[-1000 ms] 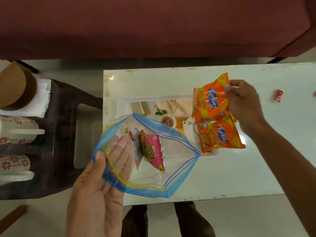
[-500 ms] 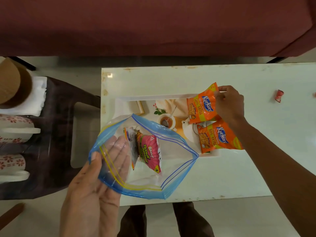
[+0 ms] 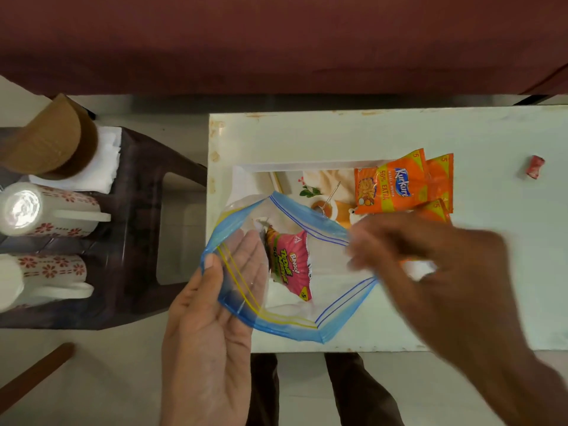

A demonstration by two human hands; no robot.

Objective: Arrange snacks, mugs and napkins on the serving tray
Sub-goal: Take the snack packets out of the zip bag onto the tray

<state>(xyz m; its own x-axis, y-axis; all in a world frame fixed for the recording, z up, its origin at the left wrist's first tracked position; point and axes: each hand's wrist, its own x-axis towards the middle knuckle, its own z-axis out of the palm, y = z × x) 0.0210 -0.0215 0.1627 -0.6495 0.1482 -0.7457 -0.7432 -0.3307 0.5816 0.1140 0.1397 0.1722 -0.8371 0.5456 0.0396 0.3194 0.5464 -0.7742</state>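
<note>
The tray (image 3: 307,165) sits on the left part of the white table (image 3: 338,133). It has a picture of a tea cup on it. Three orange snack packs (image 3: 390,187) lie at the right end of the tray, one partly on top of the others.

A see-through bag (image 3: 276,322) with a blue rim is held open over the near side of the tray. Inside it is a pink snack pack (image 3: 290,265), with another pack I cannot make out just to its left.

The left hand (image 3: 212,333) holds the bag. Its thumb is on the outside of the rim and its flat fingers show through the plastic, so the rim is pinched between them.

The right hand (image 3: 430,250) is at the far right edge of the bag. It is very blurry, so I cannot tell if its fingers hold anything.

A small red wrapper (image 3: 534,167) lies far to the right on the table.

To the left stands a dark stool (image 3: 138,241). On it are two white mugs (image 3: 46,210) with red flowers, a pile of white napkins (image 3: 104,162) and a round brown thing (image 3: 52,139) resting on the napkins.
</note>
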